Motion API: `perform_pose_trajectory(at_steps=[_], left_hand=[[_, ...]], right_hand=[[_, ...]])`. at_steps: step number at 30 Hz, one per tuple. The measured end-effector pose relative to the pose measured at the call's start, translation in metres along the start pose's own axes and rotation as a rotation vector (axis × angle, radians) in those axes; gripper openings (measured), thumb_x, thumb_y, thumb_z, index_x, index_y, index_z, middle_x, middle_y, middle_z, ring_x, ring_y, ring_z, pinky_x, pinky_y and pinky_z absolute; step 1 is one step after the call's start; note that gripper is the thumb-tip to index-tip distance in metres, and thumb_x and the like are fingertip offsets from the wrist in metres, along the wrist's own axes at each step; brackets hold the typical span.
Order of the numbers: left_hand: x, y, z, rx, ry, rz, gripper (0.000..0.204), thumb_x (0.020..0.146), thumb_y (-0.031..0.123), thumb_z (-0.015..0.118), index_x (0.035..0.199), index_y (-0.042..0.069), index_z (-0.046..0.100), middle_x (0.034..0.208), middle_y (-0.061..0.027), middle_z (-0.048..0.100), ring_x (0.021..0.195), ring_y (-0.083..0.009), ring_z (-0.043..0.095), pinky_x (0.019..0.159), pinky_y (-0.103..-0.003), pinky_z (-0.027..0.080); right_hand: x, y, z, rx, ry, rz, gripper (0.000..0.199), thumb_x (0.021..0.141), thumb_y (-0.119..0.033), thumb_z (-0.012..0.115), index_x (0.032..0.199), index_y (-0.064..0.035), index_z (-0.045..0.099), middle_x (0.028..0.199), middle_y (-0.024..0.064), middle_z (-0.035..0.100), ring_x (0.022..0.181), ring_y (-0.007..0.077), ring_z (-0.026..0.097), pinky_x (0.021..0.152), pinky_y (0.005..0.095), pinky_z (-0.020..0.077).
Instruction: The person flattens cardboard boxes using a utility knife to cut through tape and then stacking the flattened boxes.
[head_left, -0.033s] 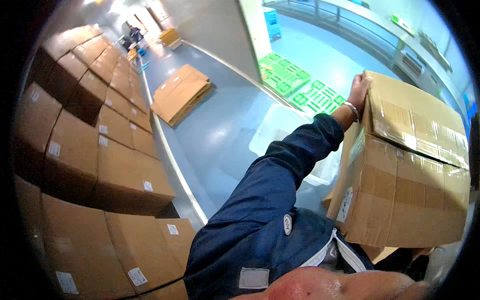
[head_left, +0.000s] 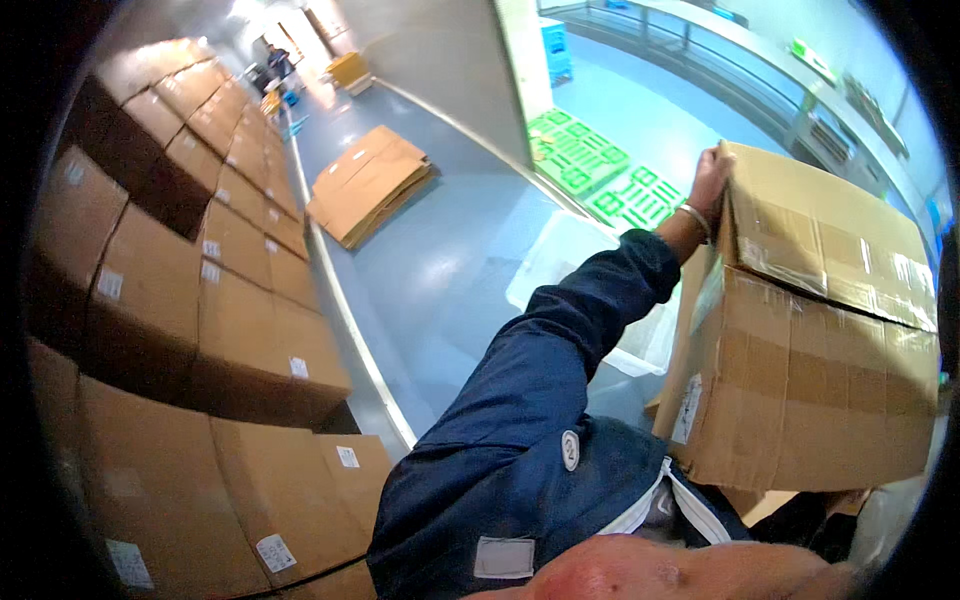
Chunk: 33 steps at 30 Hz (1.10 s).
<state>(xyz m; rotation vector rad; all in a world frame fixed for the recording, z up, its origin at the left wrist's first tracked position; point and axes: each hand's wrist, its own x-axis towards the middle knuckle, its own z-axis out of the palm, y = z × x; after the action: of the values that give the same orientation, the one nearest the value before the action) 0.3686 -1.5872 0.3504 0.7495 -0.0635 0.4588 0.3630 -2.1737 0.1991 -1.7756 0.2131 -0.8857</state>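
A smooth blue-grey floor (head_left: 440, 240) runs back through a lit passage, and on it lies a pile of flattened cardboard (head_left: 370, 185). Left of the pile, closed brown cartons (head_left: 145, 290) stand stacked in rows; well beyond it are a yellow crate (head_left: 348, 69) and a distant person (head_left: 281, 66). To its right rises a grey partition wall (head_left: 450, 90), past which are green slotted pallets (head_left: 580, 158) and blue crates (head_left: 556, 50) in a brighter area. Nearer than the pile and to its right, a translucent plastic panel (head_left: 550, 250) lies flat. Farther right of the pile, and nearest of all, is a large taped carton (head_left: 820, 390), its labelled side facing left and its taped seam slanting slightly down to the right; its long axis seems to follow that seam, though the fisheye bend makes this uncertain. The left hand (head_left: 712, 172) grips the carton's upper left edge; at the carton's underside the right hand is indistinct, and I cannot tell its state.
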Motion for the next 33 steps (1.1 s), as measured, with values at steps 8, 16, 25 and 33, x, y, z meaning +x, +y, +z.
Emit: perform_pose_trajectory(at_steps=[8,16,25,33], left_hand=[[-0.098,0.294,-0.277,0.832,0.207,0.648,0.033,0.090,0.035,0.048,0.105,0.006,0.054,0.101,-0.0054,0.054,0.099,-0.0154,0.050,0.085,-0.032,0.042],[-0.200,0.394,-0.415,0.571,0.679,0.376,0.048,0.091,0.045,0.041,0.115,0.005,0.053,0.117,-0.0083,0.053,0.106,-0.0195,0.050,0.093,-0.034,0.036],[-0.201,0.527,-0.578,0.498,1.242,0.333,0.038,0.088,0.040,0.041,0.107,0.013,0.059,0.108,0.0005,0.060,0.102,-0.0141,0.052,0.085,-0.036,0.037],[-0.239,0.649,-0.666,0.472,1.196,0.521,0.039,0.091,0.036,0.039,0.112,0.008,0.058,0.115,-0.0030,0.059,0.108,-0.0173,0.052,0.088,-0.030,0.041]], right_hand=[[-0.114,-0.149,0.256,0.427,-0.361,0.082,0.019,0.086,-0.029,0.053,0.081,-0.0100,0.054,0.070,-0.0016,0.049,0.059,0.0099,0.044,0.053,0.0256,0.0328],[-0.263,-0.247,0.464,0.675,-0.620,0.154,0.023,0.089,-0.030,0.051,0.084,-0.0085,0.058,0.065,-0.0037,0.051,0.053,0.0068,0.046,0.047,0.0218,0.0333],[-0.462,-0.297,0.757,0.640,-0.808,0.384,0.030,0.089,-0.025,0.043,0.096,-0.0012,0.060,0.089,0.0093,0.061,0.080,0.0194,0.056,0.072,0.0350,0.0450],[-0.629,-0.446,0.939,0.580,-1.041,0.332,0.028,0.092,-0.024,0.045,0.105,-0.0021,0.055,0.097,0.0073,0.059,0.085,0.0175,0.053,0.077,0.0310,0.0428]])
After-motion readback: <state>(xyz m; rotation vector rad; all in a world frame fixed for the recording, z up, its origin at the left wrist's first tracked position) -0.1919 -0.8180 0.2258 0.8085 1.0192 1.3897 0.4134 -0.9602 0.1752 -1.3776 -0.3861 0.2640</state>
